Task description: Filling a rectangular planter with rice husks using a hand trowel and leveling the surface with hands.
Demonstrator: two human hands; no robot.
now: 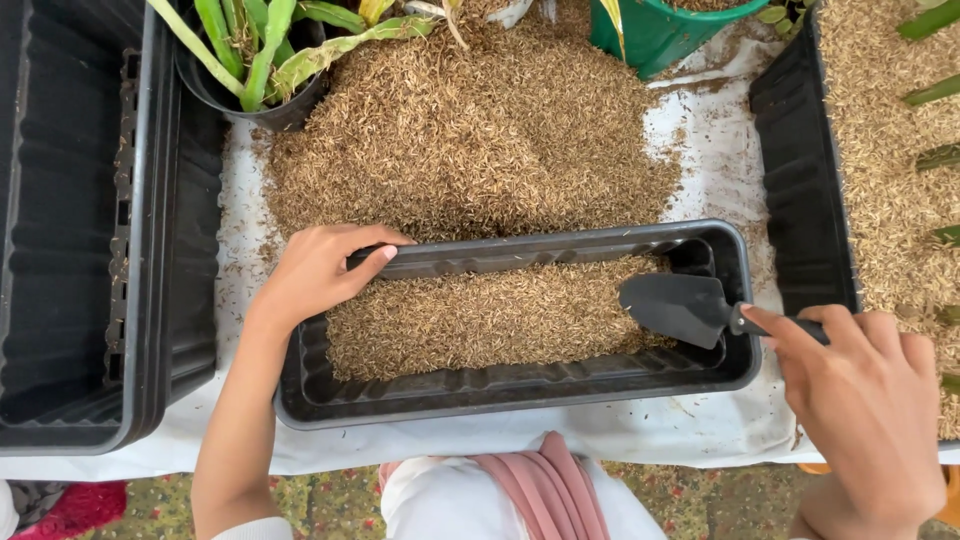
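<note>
Trowel: small black plastic hand trowel (685,305), blade resting on the husks at the right end of the planter; looks light and stiff, best held by its slim handle
Right hand: right hand (865,395) wrapped round the trowel handle, forefinger stretched along it
Left hand: left hand (320,272) curled over the far left rim, thumb inside, gripping the wall
Planter: black rectangular plastic planter (520,390), thin ribbed walls, likely flexes a little, partly filled
Filling: dry rice husks (480,318), tan, loose, light, prone to spill
Heap: bigger husk pile (480,130) on white sheet (700,430) just behind
Nearby: empty black planter (80,230) at left, green pot (655,30)
</note>
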